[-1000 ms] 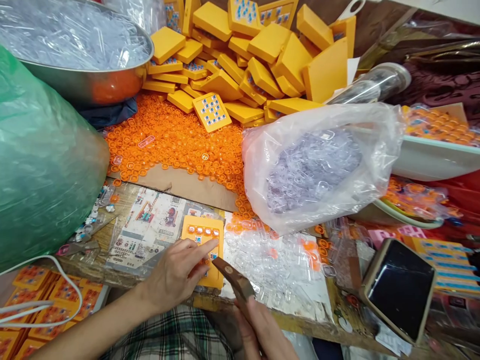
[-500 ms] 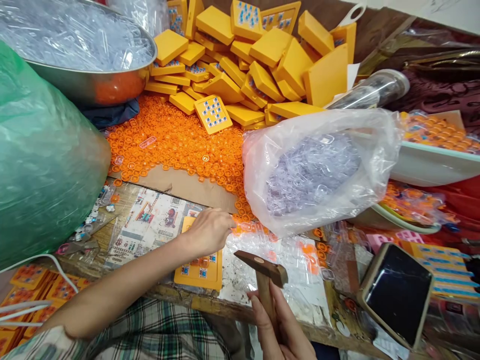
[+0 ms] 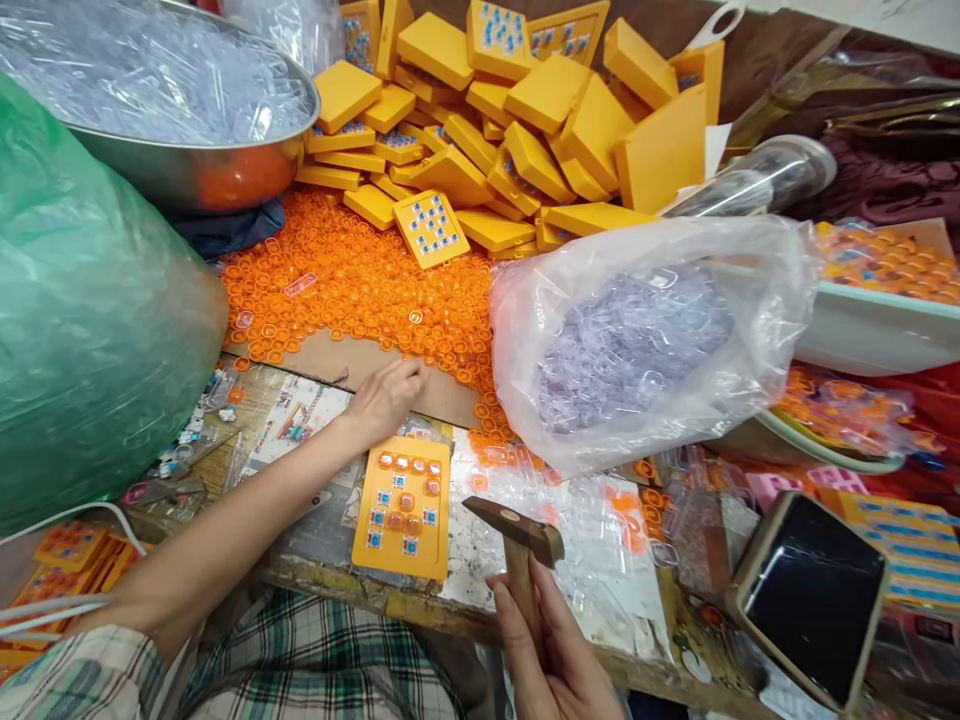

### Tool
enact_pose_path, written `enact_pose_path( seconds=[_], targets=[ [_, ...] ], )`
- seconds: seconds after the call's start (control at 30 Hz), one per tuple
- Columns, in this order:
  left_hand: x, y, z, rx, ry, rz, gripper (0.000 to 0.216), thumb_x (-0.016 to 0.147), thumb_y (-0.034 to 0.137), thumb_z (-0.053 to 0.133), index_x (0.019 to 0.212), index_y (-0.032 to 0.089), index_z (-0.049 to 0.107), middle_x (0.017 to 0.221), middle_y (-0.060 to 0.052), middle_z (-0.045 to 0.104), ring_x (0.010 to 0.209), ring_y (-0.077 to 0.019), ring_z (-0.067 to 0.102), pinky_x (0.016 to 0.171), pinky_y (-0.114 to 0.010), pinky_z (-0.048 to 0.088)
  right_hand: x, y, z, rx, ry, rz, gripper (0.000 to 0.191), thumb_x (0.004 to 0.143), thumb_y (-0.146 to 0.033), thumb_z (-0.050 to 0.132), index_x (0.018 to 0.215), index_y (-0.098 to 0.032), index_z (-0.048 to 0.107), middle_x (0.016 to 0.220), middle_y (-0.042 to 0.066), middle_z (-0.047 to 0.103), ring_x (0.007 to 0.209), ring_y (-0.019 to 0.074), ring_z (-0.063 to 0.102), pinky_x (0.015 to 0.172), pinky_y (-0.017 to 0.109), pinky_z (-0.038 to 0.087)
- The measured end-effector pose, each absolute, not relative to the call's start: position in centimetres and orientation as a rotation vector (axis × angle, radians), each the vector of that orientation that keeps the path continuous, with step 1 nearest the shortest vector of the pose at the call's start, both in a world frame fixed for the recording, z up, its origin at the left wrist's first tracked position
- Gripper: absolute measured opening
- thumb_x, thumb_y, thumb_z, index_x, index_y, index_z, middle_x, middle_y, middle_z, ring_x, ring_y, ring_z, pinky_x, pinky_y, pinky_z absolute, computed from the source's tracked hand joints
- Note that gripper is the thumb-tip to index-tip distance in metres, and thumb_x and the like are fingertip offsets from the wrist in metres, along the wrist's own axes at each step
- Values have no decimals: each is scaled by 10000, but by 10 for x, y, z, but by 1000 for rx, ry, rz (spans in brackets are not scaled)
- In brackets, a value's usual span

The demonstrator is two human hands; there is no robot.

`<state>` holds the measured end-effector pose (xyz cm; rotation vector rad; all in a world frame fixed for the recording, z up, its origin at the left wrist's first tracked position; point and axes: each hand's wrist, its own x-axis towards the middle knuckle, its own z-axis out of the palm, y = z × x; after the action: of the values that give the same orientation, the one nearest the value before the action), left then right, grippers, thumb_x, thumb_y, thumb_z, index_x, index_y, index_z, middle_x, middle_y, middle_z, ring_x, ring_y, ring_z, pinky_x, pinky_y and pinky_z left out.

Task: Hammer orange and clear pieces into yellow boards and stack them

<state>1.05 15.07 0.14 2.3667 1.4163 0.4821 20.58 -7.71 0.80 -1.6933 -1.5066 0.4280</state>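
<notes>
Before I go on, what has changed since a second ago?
The left hand moved off the yellow panel, forward to the near edge of the orange pile; whether it holds anything is unclear. The hammer shifted right, clear of the panel. The right hand still holds it; panel and pile stayed put.

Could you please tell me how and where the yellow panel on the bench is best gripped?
I would pinch the yellow panel by its near border, coming from the person's side. It lies flat, and that border is bare of orange caps and blue pieces. The left hand seems better, as the right hand holds the hammer.
</notes>
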Motion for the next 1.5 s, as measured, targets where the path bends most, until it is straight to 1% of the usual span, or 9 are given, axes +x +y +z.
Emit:
enact_pose_path(
  seconds=[0.13, 0.23, 0.33, 0.73, 0.9, 1.03, 1.17, 1.3, 1.5],
  targets=[
    [7, 153, -7, 2304, 1390, 596, 245, 894, 124, 481, 799, 145, 706, 884, -84, 678, 897, -217, 600, 826, -342, 508, 200, -73, 10, -1579, -1601, 435, 486, 846, -109, 639, 1312, -233, 586, 1124, 31, 737, 941, 208, 736, 864, 283, 599],
    [-1, 131, 0, 2241, 1366, 684, 199, 861, 105, 539, 980, 142, 694, 905, -72, 696, 885, -196, 631, 856, -344, 524, 199, -75, 8, -1514, -1645, 465, 562, 834, -65, 636, 1353, -262, 545, 1139, 36, 732, 921, 212, 742, 859, 301, 603],
    [-18, 84, 9, 2090, 1288, 851, 353, 870, 139, 558, 1222, 162, 571, 979, -59, 688, 887, -174, 643, 849, -327, 543, 198, -80, 5, -1476, -1658, 513, 629, 842, -35, 612, 1394, -310, 489, 1175, 27, 716, 909, 201, 745, 859, 313, 605],
    [-35, -2, -7, 1835, 1159, 918, 559, 906, 121, 509, 1426, 264, 359, 1029, -44, 694, 929, -157, 670, 857, -334, 576, 170, -62, 23, -1318, -1958, 746, 652, 895, -26, 495, 1482, -276, 360, 1053, 65, 713, 890, 152, 715, 748, 222, 592],
    [-34, 0, -8, 1796, 1170, 981, 531, 894, 130, 538, 1392, 251, 399, 973, -26, 728, 881, -149, 687, 828, -319, 578, 172, -64, 24, -1262, -1984, 617, 707, 874, 6, 490, 1497, -283, 324, 1070, 82, 693, 933, 159, 697, 765, 241, 584],
    [-37, -3, -8, 1711, 1201, 962, 512, 879, 104, 526, 1362, 246, 433, 944, -17, 733, 830, -139, 692, 778, -290, 587, 171, -65, 21, -1340, -2104, 693, 641, 903, -37, 434, 1500, -244, 327, 934, 82, 709, 767, 149, 704, 645, 218, 581],
    [-37, 1, -1, 1691, 1240, 991, 443, 873, 155, 585, 1304, 222, 503, 949, -28, 725, 804, -141, 680, 747, -286, 588, 177, -69, 17, -1413, -1935, 700, 523, 911, -113, 511, 1416, -246, 480, 1044, 84, 734, 883, 175, 724, 743, 241, 595],
    [-9, 27, 15, 2002, 1153, 1055, 166, 900, 193, 578, 1048, 177, 654, 980, -68, 722, 921, -188, 652, 842, -340, 547, 188, -73, 17, -1694, -1421, 483, 385, 838, -237, 680, 1224, -227, 670, 1089, 67, 747, 910, 238, 737, 801, 310, 609],
    [67, 71, 16, 2523, 986, 456, 123, 812, 72, 575, 784, 138, 675, 830, -85, 707, 834, -237, 629, 745, -363, 517, 198, -67, 29, -1792, -804, 570, 707, 753, -384, 776, 1386, -204, 518, 980, 80, 770, 754, 225, 734, 638, 321, 621]
  ],
)
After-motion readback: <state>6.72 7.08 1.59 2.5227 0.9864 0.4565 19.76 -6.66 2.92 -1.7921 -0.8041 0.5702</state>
